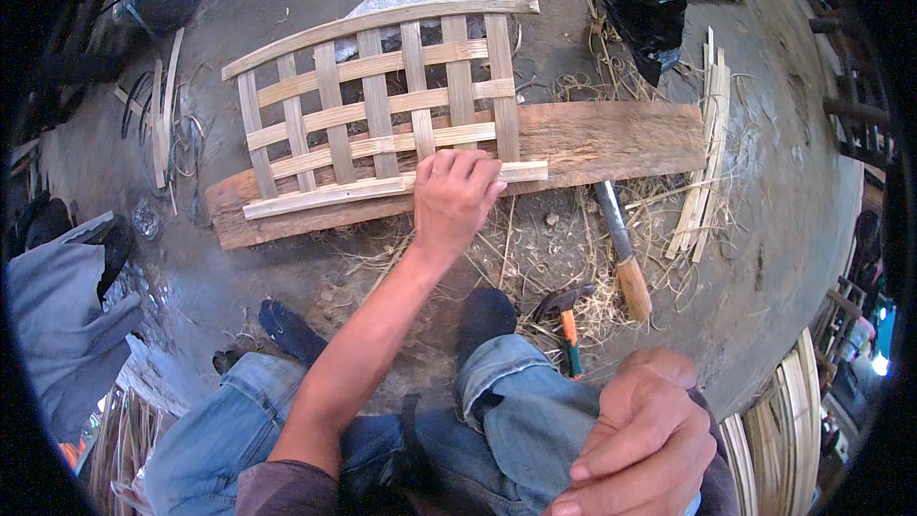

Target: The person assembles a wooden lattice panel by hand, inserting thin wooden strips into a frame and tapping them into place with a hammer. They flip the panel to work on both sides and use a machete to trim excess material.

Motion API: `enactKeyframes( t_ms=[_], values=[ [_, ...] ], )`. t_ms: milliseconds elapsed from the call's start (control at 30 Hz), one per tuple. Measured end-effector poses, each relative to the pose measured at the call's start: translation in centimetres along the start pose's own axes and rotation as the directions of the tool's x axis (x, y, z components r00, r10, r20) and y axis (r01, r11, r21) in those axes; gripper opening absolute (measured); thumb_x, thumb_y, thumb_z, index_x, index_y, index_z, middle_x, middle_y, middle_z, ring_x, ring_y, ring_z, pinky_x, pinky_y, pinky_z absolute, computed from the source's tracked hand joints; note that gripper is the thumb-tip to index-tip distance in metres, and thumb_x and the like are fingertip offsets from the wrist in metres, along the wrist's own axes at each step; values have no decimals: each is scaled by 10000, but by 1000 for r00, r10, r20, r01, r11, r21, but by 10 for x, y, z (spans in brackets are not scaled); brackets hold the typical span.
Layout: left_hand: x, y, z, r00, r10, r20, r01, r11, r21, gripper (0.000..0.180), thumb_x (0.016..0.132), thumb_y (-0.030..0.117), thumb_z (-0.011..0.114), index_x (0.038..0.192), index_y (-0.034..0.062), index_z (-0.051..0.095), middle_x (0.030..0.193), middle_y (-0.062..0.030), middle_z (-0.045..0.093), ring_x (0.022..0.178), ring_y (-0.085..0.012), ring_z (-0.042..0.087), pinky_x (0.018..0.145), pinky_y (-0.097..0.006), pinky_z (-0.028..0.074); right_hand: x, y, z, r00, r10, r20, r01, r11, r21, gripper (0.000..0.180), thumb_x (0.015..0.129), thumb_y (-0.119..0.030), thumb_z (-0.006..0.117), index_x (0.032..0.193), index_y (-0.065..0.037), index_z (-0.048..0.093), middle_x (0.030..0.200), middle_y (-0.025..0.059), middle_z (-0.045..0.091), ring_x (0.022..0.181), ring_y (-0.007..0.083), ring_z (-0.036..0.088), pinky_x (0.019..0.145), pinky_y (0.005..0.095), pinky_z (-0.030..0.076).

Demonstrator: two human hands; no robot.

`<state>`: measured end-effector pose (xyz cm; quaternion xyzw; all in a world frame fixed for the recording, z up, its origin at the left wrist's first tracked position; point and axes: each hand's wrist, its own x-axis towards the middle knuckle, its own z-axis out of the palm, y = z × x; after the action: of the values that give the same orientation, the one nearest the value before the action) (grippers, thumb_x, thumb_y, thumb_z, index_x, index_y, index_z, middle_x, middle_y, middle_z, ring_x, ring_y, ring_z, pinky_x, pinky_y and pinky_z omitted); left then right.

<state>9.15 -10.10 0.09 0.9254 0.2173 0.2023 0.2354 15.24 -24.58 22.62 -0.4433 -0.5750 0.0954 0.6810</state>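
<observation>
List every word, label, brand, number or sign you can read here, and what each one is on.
No readable text: none shows on the woven panel, wooden board, hammer or black plastic bag.
The bright, colourful items at the right edge are too small and blurred to tell.

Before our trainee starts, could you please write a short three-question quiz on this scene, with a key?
1. Which hand is on the near edge of the panel?
2. True or false: the panel lies partly over the plank.
3. Where does the hammer lie in the picture: A) right of the wood-handled tool, B) left of it, C) on top of it?

Key: 1. The left hand. 2. True. 3. B.
</observation>
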Motion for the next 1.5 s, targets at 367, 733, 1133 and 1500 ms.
enactKeyframes(
  t_ms=[367,733,1133,1500],
  values=[
    [0,-1,-1,1000,9,10,-9,1000,5,274,736,212,777,967,155,641,989,15,616,984,-190,558,880,-377,404,-43,70,-44,971,84,223,15,912,-409,209,713,30,750,867,-102,699,859,64,684,715,221,648,592,327,513],
    [0,0,0,1000,1,5,-1,1000,-4,219,790,244,737,961,146,641,983,-1,614,965,-220,552,856,-391,398,-125,193,-36,721,642,-263,-693,671,-263,141,828,16,734,953,-46,711,961,64,691,864,117,619,728,239,496],
    [-1,-2,4,1000,-4,-27,4,1000,-7,293,717,203,783,953,158,615,969,16,590,957,-194,553,866,-374,405,-114,200,-43,758,641,-119,-597,610,-521,129,788,14,755,900,-40,722,880,69,717,764,130,643,670,266,511],
    [0,0,1,1000,-13,-11,13,1000,-12,297,710,199,793,947,160,618,965,16,594,952,-195,555,866,-374,408,-113,202,-40,837,542,-77,-483,665,-569,152,737,5,760,867,-44,701,867,89,713,820,248,675,737,339,517]
  ],
)
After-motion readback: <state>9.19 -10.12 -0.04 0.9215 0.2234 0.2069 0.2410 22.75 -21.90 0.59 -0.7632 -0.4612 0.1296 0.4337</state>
